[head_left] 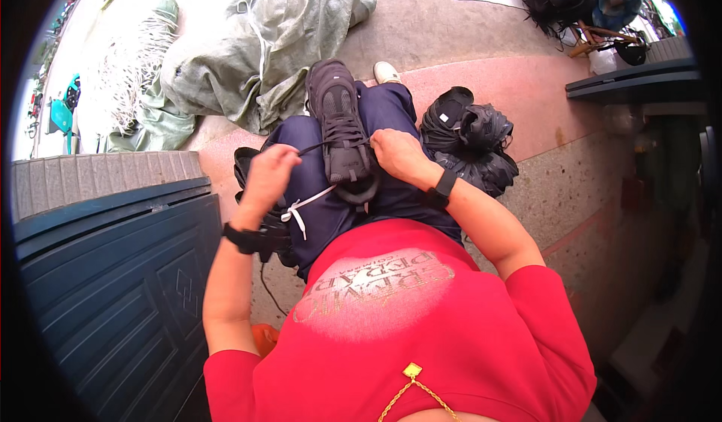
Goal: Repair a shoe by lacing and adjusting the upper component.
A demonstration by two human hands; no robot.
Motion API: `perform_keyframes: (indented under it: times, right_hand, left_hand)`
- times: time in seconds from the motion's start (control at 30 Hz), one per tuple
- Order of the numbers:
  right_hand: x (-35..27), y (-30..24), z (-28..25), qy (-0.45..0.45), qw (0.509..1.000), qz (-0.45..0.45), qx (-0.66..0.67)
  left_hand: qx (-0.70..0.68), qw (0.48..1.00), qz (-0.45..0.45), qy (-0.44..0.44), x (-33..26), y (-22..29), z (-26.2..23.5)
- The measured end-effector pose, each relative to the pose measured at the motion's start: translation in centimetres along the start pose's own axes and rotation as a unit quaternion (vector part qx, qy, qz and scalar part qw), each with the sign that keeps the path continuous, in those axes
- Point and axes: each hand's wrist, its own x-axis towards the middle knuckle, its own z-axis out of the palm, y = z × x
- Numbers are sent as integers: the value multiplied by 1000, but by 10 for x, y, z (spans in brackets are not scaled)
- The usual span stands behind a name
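While resting on the lap, dark sneaker (340, 121) | left hand (268, 174) pinches lace (314, 148) | right hand (398, 155) grips collar.

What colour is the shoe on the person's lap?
Black all over, laces included: the black lace-up sports shoe, best seen in the head view.

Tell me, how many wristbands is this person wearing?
2. One black wristband sits on the left wrist, below the left hand pulling a dark lace; the other wristband is on the right wrist, beside the right hand at the black shoe.
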Motion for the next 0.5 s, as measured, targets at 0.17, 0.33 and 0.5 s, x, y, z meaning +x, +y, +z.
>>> perform_keyframes:
  times: [0.17,0.33,0.5]
  right_hand:
    - [-2,-3,1,51,989,-113,-76]
    - [1,-9,3,53,960,-175,-211]
    - [0,-4,12,124,975,-112,-145]
  left_hand:
    - [312,919,193,143,2,3,43]
    - [354,908,183,131,11,2,53]
    - [383,897,200,88,16,9,55]
